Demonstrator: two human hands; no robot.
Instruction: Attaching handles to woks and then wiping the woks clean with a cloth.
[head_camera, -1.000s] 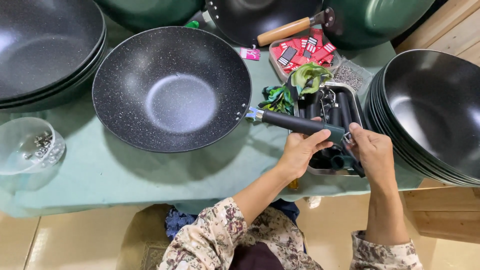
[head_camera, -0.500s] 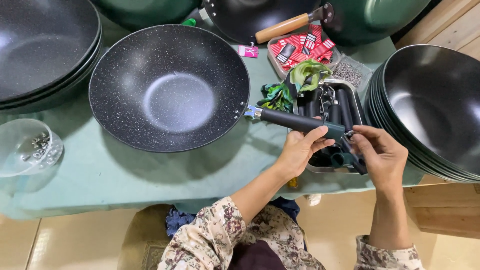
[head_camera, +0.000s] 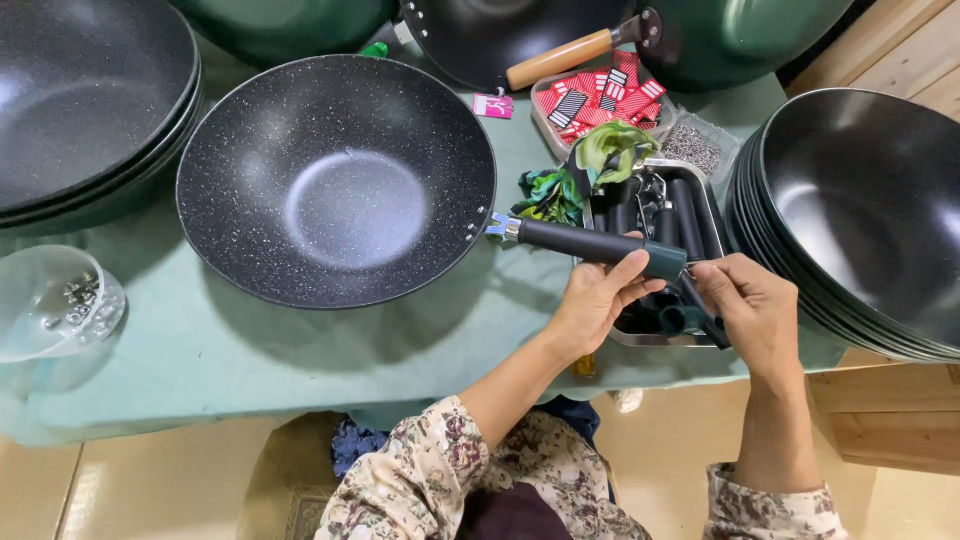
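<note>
At my far left a stack of dark pans (head_camera: 85, 110) sits above a clear plastic bowl (head_camera: 55, 300) holding small metal bits. Next comes the speckled black wok (head_camera: 335, 175), resting on the green tablecloth (head_camera: 200, 350), its black handle (head_camera: 590, 245) pointing right toward me. My left hand (head_camera: 595, 300) is wrapped around the handle near its teal end cap, steadying it. My right hand (head_camera: 755, 310) is pinched at that end, fingertips closed on something small that I cannot make out. I judge I am fastening the handle's end; the next move calls for keeping the handle steady while the right fingers work at the cap. Behind my hands a metal tray (head_camera: 715, 215) holds spare handles, and at far right stands another stack of black woks (head_camera: 860, 210).
</note>
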